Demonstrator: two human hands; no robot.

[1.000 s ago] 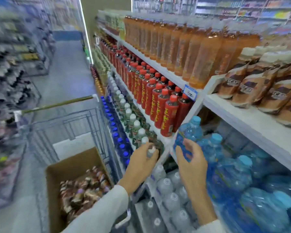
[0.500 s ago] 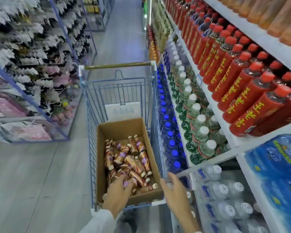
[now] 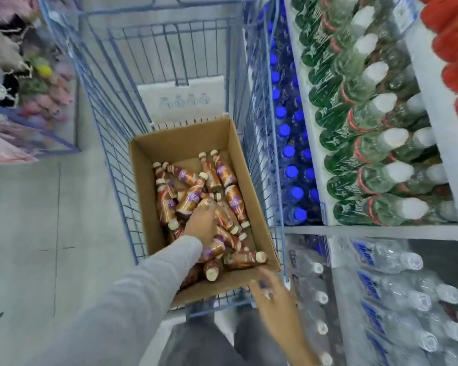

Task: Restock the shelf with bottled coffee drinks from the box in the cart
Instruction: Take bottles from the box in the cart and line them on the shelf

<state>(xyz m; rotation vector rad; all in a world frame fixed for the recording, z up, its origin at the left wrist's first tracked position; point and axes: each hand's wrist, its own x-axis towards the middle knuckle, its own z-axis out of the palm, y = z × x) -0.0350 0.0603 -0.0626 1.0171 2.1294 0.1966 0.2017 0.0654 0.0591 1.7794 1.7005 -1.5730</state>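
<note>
An open cardboard box [image 3: 185, 143] sits in a blue wire cart [image 3: 169, 48]. Several small brown coffee bottles [image 3: 224, 173] with cream caps lie jumbled inside it. My left hand [image 3: 200, 224], in a grey sleeve, reaches down into the pile and lies on the bottles. Its fingertips are buried among them, so any grip is hidden. My right hand [image 3: 273, 294] hovers with spread fingers at the box's near right corner, over the cart's rim, and holds nothing. No shelf of coffee drinks is in view.
Shelving runs along the right. It carries green bottles [image 3: 354, 128], blue-capped bottles [image 3: 288, 151], clear water bottles [image 3: 381, 260] and red bottles [image 3: 455, 35]. A rack of soft goods [image 3: 24, 88] stands at left. Grey floor [image 3: 50, 233] lies between rack and cart.
My view has swung from the shelf down to the cart. My left hand has gone from the shelf's bottles into the box; my right hand has dropped from the blue water bottle to the cart's rim.
</note>
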